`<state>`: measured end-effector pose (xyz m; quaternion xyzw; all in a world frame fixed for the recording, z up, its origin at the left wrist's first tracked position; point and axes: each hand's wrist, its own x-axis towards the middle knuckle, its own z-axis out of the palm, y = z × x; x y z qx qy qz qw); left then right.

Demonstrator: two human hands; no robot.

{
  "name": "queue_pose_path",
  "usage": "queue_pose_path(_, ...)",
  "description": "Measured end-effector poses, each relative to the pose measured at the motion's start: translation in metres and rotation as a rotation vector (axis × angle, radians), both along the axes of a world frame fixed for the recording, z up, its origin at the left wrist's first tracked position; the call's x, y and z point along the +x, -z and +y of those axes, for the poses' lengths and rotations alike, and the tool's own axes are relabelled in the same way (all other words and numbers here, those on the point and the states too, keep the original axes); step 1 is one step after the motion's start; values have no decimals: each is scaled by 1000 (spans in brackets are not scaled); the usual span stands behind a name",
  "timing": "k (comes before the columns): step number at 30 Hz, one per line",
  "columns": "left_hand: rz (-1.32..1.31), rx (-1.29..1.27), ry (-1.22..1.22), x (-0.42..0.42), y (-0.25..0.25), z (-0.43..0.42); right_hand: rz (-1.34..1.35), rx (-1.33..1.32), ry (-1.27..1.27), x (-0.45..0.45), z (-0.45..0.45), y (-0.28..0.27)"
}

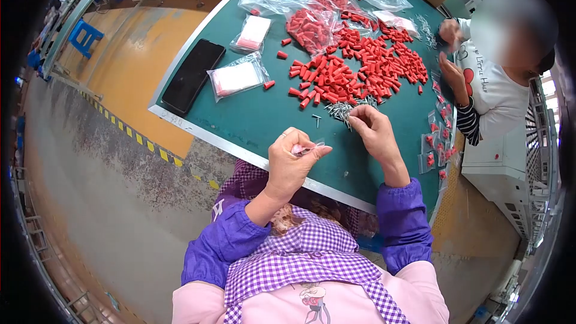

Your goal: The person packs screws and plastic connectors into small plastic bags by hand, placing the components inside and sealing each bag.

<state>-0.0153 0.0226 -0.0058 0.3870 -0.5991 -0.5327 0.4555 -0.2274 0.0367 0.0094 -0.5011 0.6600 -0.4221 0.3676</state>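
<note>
My left hand [291,159] is closed around a small clear plastic bag [312,146], held above the table's near edge. To its right, my right hand [377,135] has thumb and fingers pinched together on metal screws [341,111] at the near edge of a small pile. The fingertips partly hide what they grip. One loose screw [317,120] lies left of the pile. Just beyond spreads a large heap of red plastic sleeve-like plugs [360,66], some of them inside a big clear bag [309,27].
A black phone [193,77] and two packs of small clear bags [238,78] lie on the green table [240,126] at left. Several filled bags [429,143] line the right edge. A co-worker [495,78] works across the right side, hands near more screws [426,30].
</note>
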Motion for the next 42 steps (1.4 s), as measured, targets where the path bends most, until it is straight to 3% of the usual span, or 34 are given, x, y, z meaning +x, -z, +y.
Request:
queue_pose_path(4,-6,-38,10,-2,-2,-1,50,-33,61,9,3,-11)
queue_pose_path(8,2,15,23,-3,-4,2,193,-56,-139,35,-7,-21)
queue_pose_path(10,-8,-12,5,0,-6,1,427,-206,-255,39,-14,-14)
queue_pose_path(15,-1,12,-22,7,-2,-1,491,-224,-259,51,-23,-6)
queue_pose_path(17,-21,-3,-26,7,-3,-3,672,-238,-256,54,-27,0)
queue_pose_path(23,-9,-31,-75,5,-1,-7,882,-59,-352,54,-35,-3)
queue_pose_path(27,-99,-116,-93,7,-4,-11,864,-122,-392,49,-38,-9)
queue_pose_path(29,-153,-150,-123,10,-5,-15,535,-219,-359,50,-31,-32)
queue_pose_path(32,-210,-114,-93,11,-5,-18,504,-283,-428,64,-16,-67)
queue_pose_path(34,-266,-184,-94,8,-6,-20,572,-298,-457,66,-11,-68)
queue_pose_path(36,-282,-197,-93,6,-7,-19,906,-351,-624,67,-9,-71)
queue_pose_path(42,-276,-203,-88,9,-8,-18,707,-355,-500,72,-8,-61)
